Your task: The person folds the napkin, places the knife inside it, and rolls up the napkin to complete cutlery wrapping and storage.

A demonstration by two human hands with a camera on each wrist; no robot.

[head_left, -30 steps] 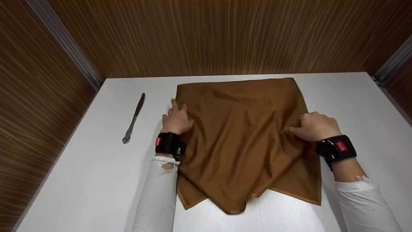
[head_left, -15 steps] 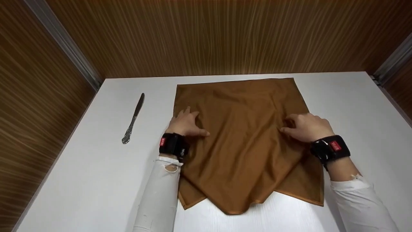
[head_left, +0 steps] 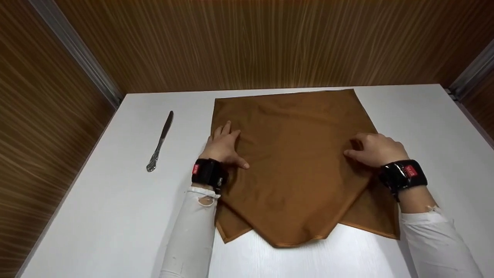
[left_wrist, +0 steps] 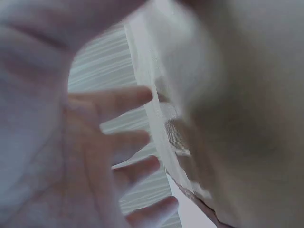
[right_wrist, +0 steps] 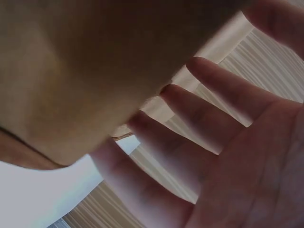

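Here the brown cloth lies folded on the white table, its point toward the person. The left hand rests flat on its left part, fingers straight. The right hand presses its right side with fingers bent. A knife lies well left.

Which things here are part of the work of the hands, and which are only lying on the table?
In use:
brown cloth napkin, folded
left hand, flat on it
right hand, fingers bent, resting on it

Lying about:
table knife, left of the napkin, untouched
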